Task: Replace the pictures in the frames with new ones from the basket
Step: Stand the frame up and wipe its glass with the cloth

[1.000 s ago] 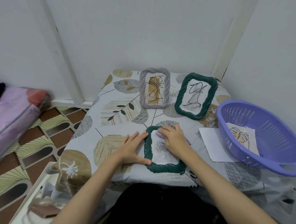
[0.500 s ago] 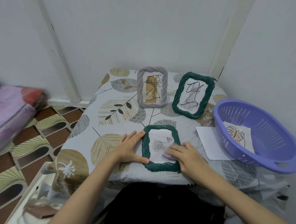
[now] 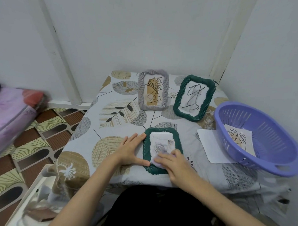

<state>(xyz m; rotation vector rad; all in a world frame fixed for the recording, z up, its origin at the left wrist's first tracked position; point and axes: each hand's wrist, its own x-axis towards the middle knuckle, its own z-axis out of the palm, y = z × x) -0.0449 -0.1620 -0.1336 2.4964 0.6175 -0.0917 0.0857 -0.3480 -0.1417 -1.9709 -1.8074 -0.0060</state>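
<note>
A dark green frame (image 3: pixel 163 130) lies flat near the table's front edge with a pale rose picture (image 3: pixel 160 143) in it. My left hand (image 3: pixel 131 149) rests flat on the cloth against the frame's left side, thumb along its lower corner. My right hand (image 3: pixel 175 166) presses a small lilac cloth (image 3: pixel 157 161) onto the lower part of the picture, fingers fairly straight and blurred. The purple basket (image 3: pixel 270 134) at the right holds a leaf line drawing (image 3: pixel 237 138). A blank white sheet (image 3: pixel 209 145) lies partly under the basket.
A grey frame (image 3: pixel 142 92) and a second green frame (image 3: pixel 181 97) stand at the back, each with a line drawing. The table (image 3: pixel 119 111) has a leaf-print cover and sits in a wall corner. Patterned floor and a pink bundle (image 3: pixel 13 108) lie to the left.
My right hand with the lilac cloth slid from the frame's top down to its lower right, then left along the bottom. My left hand stayed against the frame.
</note>
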